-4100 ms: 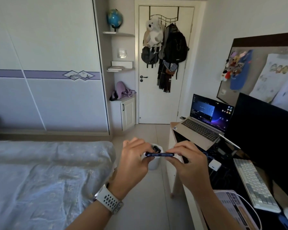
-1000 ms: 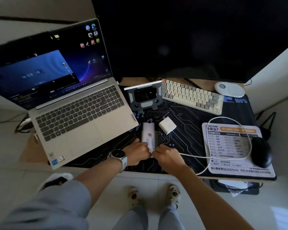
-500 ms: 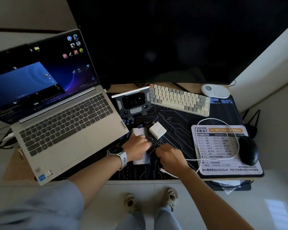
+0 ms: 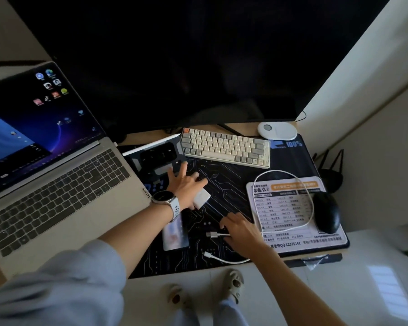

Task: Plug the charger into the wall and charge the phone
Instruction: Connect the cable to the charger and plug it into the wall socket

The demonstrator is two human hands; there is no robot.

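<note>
The phone (image 4: 174,234) lies flat on the black desk mat (image 4: 224,184), its far end hidden under my left forearm. Just beyond it sits the white charger block (image 4: 202,199). My left hand (image 4: 186,182) lies over the block with fingers spread, covering most of it. The white cable (image 4: 285,172) loops across the printed mouse pad. My right hand (image 4: 240,229) grips the cable near one connector (image 4: 212,234), which sticks out to the left. The cable's other connector (image 4: 206,254) rests on the mat near the desk's front edge.
An open laptop (image 4: 64,191) fills the left side. A dark monitor (image 4: 198,67) stands behind a light keyboard (image 4: 226,147) and a phone stand (image 4: 158,158). A black mouse (image 4: 326,211) lies on the printed pad (image 4: 290,241). A white oval device (image 4: 277,130) sits at the back.
Both hands earlier held the phone up facing the room. The phone now lies on the mat; my left hand moved from it onto the charger, and my right hand took the cable's end.
</note>
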